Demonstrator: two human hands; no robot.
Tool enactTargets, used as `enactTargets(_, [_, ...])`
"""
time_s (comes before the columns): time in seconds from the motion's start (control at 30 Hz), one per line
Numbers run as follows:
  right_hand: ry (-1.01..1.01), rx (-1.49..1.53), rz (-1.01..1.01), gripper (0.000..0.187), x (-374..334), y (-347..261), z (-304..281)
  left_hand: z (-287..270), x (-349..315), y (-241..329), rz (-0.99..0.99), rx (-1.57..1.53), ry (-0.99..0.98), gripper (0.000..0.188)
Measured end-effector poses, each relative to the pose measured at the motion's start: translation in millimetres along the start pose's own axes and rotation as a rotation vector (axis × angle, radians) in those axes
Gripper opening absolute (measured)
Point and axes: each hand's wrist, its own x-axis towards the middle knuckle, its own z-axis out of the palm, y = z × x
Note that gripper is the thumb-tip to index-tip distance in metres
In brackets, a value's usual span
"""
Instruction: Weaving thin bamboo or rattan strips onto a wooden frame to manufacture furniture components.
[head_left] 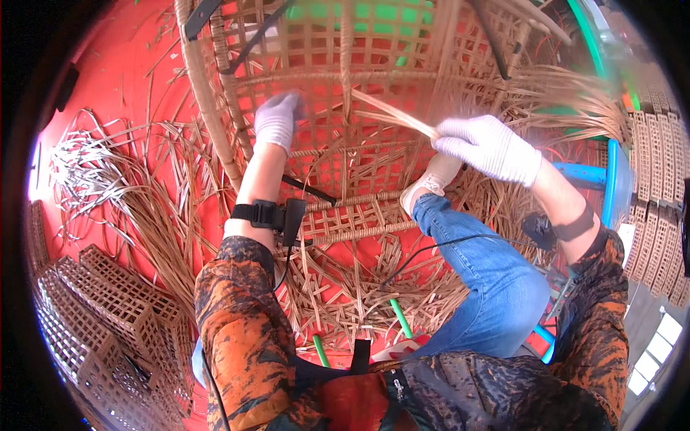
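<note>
Gripping pale strips (394,115) between closed fingers, the gloved right hand (489,149) holds them over the woven frame (346,72); near the frame's left side, the gloved left hand's (275,122) fingers blur, so I can't tell their hold. Brown scraps (352,294) lie nearer the person than the frame.

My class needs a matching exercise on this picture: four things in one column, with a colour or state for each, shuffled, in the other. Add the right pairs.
Column one
1. Right hand
2. Floor covering
3. Trouser leg
4. Left forearm strap

Column two
a. Blue
b. Black
c. Gripping pale strips
d. Red

Right pairs: 1-c, 2-d, 3-a, 4-b
</note>
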Motion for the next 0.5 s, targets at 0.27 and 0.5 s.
enactTargets(0.27, [0.434,-0.256,-0.417,0.028,60,-5,30,34,6,-8,-0.073,0.209,-0.14,0.024])
enactTargets(0.5, [0.24,0.607,-0.175,0.021,96,-1,24,64,-16,-61,0.154,0.694,-0.018,0.042])
